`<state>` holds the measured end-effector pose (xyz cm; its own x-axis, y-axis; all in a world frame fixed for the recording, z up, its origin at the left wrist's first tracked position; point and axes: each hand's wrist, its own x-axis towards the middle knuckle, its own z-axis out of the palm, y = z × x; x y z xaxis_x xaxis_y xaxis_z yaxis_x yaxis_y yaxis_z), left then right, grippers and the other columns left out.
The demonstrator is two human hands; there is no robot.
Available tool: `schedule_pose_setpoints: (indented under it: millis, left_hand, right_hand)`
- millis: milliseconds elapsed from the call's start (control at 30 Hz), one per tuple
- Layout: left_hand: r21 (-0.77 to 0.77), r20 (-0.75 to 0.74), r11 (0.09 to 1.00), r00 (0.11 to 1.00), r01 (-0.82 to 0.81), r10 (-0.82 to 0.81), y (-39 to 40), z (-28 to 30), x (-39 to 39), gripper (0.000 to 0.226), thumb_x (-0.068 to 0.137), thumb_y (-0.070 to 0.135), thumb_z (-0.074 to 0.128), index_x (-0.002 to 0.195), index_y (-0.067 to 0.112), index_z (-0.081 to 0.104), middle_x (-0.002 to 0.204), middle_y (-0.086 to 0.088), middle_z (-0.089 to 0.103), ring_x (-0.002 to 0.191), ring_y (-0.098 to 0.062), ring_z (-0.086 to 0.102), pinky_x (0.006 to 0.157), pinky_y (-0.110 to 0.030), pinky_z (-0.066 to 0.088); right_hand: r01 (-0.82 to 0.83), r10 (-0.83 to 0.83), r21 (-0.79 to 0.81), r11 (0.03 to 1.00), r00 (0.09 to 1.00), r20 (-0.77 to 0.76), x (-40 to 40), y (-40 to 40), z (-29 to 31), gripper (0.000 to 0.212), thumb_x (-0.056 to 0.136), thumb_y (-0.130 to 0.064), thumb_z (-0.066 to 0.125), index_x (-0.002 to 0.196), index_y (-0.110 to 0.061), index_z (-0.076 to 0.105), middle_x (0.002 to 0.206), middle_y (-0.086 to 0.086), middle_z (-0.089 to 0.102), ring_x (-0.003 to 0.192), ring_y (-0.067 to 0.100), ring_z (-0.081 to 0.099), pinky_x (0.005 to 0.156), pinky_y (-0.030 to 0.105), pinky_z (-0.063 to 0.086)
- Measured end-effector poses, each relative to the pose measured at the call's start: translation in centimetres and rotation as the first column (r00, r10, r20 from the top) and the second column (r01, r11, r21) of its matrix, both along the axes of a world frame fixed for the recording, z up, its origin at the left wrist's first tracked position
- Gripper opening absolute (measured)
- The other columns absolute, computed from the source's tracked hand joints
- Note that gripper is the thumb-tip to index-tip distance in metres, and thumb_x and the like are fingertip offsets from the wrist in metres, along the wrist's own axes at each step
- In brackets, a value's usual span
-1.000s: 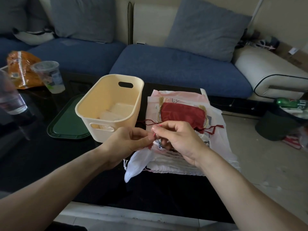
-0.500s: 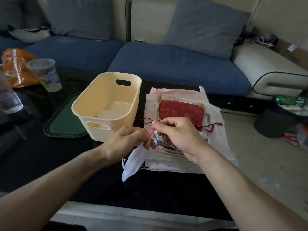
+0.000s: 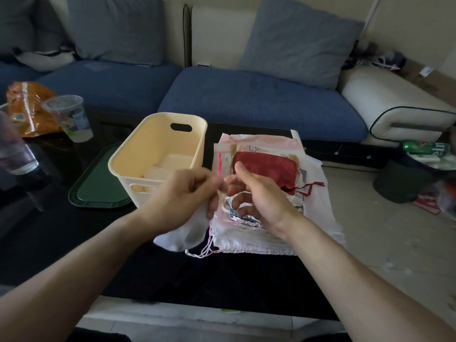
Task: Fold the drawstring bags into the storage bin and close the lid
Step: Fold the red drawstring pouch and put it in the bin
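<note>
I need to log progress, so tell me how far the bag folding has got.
Done: little; the storage bin holds only a few pale folded pieces. In hand: the left hand and right hand work a small white bag by its cord. Left: the pile of bags, with the red bag on top, waits unfolded, and the green lid lies beside the bin.

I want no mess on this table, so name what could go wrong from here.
The loose drawstrings trailing off the white bag in the left hand could snag on the bag pile and drag it. The red pouch lies loose on top and may slide off. The right hand could nudge it.
</note>
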<state>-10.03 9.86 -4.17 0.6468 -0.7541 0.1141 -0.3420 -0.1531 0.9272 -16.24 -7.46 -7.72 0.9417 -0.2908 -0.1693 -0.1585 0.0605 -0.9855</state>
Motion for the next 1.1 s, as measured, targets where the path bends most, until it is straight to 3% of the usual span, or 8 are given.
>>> schedule_pose_setpoints:
  millis: [200,300,500,600,667,767,933,1100]
  left_hand:
    - [-0.23,0.177,0.907,0.902,-0.351,0.394,-0.4,6.1,3.0,0.029,0.106,0.027,0.041,0.093,0.021,0.066,0.07,0.005,0.055,0.064,-0.003,0.051,0.062,-0.014,0.044]
    - [-0.152,0.395,0.887,0.795,-0.437,0.459,-1.0,7.7,6.4,0.027,0.106,0.027,0.038,0.1,0.023,0.064,0.084,0.011,0.059,0.068,0.007,0.05,0.059,-0.005,0.037]
    - [0.272,0.602,0.824,0.756,-0.497,0.257,-2.6,4.5,11.9,0.028,0.103,0.022,0.037,0.126,0.023,0.053,0.13,-0.006,0.045,0.122,-0.024,0.042,0.098,-0.04,0.037]
    - [0.614,0.682,0.601,0.727,-0.512,-0.078,-3.2,2.4,12.8,0.044,0.094,0.004,0.044,0.125,0.031,0.056,0.141,-0.011,0.039,0.136,-0.033,0.031,0.108,-0.05,0.032]
    - [0.764,0.606,0.449,0.755,-0.464,-0.25,-3.4,1.3,12.9,0.048,0.092,0.001,0.044,0.127,0.031,0.057,0.143,-0.012,0.041,0.14,-0.036,0.028,0.115,-0.054,0.021]
    - [0.897,0.368,0.36,0.887,-0.258,-0.279,-3.7,0.3,12.6,0.04,0.097,0.013,0.05,0.135,0.026,0.055,0.122,0.002,0.056,0.116,-0.023,0.049,0.102,-0.041,0.036]
    - [0.75,0.281,0.635,0.958,-0.186,-0.051,-3.2,0.5,13.1,0.041,0.098,0.014,0.05,0.137,0.024,0.051,0.124,0.002,0.055,0.107,-0.017,0.052,0.096,-0.035,0.041]
    - [0.093,0.661,0.881,0.691,-0.464,0.294,-4.6,2.1,10.1,0.031,0.095,0.008,0.047,0.121,0.018,0.059,0.113,0.0,0.06,0.091,-0.015,0.057,0.075,-0.028,0.042]
  right_hand:
    - [0.022,-0.022,-0.03,0.999,1.0,-0.008,-0.5,-0.1,0.6,0.041,0.102,-0.042,0.052,0.092,-0.008,0.072,0.075,0.001,0.067,0.061,0.012,0.058,0.055,0.026,0.044]
    - [0.049,-0.049,-0.009,0.999,0.999,-0.018,-0.6,-0.5,0.8,0.047,0.106,-0.041,0.044,0.092,-0.005,0.071,0.073,0.002,0.067,0.061,0.013,0.057,0.054,0.027,0.044]
    - [0.051,-0.051,-0.01,0.999,0.999,-0.017,-0.7,-0.8,0.6,0.051,0.108,-0.039,0.039,0.091,-0.003,0.072,0.072,0.004,0.069,0.059,0.012,0.058,0.05,0.025,0.046]
    - [0.053,-0.053,-0.005,0.999,0.999,-0.004,-0.7,-1.1,0.6,0.052,0.108,-0.039,0.039,0.09,-0.003,0.072,0.073,0.004,0.069,0.058,0.012,0.058,0.049,0.024,0.046]
    - [0.054,-0.054,-0.008,0.998,0.999,0.0,-0.7,-1.3,0.6,0.053,0.108,-0.04,0.038,0.089,-0.004,0.072,0.074,0.005,0.069,0.059,0.012,0.059,0.05,0.024,0.046]
    - [0.062,-0.062,-0.004,0.998,0.998,0.006,-0.6,-1.6,0.6,0.054,0.108,-0.04,0.038,0.09,-0.004,0.072,0.075,0.005,0.07,0.06,0.013,0.059,0.051,0.026,0.047]
    - [0.094,-0.094,-0.012,0.995,0.995,0.022,-0.4,-2.0,0.2,0.052,0.109,-0.038,0.039,0.09,-0.003,0.072,0.075,0.008,0.069,0.059,0.014,0.06,0.052,0.028,0.049]
    - [0.35,-0.326,-0.181,0.919,0.933,0.154,-0.4,-4.2,0.6,0.023,0.095,-0.028,0.064,0.081,-0.012,0.072,0.069,-0.001,0.069,0.059,0.012,0.062,0.052,0.025,0.05]
